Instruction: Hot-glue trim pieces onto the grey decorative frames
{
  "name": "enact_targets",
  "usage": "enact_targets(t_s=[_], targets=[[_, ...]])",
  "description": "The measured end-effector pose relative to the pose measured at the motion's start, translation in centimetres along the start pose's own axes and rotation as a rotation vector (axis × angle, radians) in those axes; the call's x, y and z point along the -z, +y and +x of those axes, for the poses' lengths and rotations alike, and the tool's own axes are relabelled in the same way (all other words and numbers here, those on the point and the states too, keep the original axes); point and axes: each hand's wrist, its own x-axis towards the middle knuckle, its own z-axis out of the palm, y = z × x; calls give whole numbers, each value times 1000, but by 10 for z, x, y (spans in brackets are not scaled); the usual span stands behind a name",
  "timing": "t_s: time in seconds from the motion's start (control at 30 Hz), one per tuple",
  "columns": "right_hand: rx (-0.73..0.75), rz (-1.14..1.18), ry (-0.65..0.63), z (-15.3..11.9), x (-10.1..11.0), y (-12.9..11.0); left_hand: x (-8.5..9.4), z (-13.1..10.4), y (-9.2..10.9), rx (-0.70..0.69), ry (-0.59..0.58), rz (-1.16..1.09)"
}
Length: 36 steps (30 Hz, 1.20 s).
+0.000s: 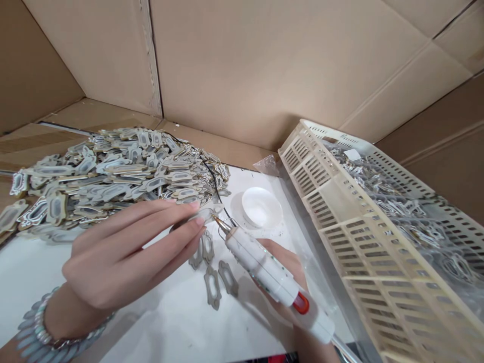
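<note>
My left hand (132,247) pinches a small grey frame-shaped piece (207,214) between thumb and fingers. My right hand (285,272), partly hidden behind the tool, is wrapped round a white pen-like tool (264,264) with a red switch. The tool's metal tip is at the end of the held piece; whether it touches is hard to tell. Below, several loose grey pieces (213,287) lie on the white surface (170,327). A large pile of similar pieces (124,171) spreads behind my left hand.
A small white bowl (261,207) stands behind the tool. On the right, a cream slatted basket (340,217) holds metal pieces in clear plastic. Cardboard walls (234,65) rise behind and beside the work surface. A thin dark cable runs across the pile's right side.
</note>
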Motion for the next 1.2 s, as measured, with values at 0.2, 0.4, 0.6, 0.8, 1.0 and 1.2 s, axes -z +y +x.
enact_targets(t_s=[0.2,0.4,0.6,0.8,1.0,1.2], targets=[[-16,6,-8,-1,0,0,-1,-2,2,38,29,-44],[17,43,2,0,-1,-1,-3,-2,-3,-57,111,-43],[69,65,21,4,-2,-5,0,-3,-7,-117,100,-32],[54,32,13,2,-1,-7,-16,-13,-11,-195,214,-9],[41,45,3,2,-1,-9,-22,-14,-3,-90,241,-52],[49,44,12,1,0,-7,-17,-15,-10,-117,189,-94]])
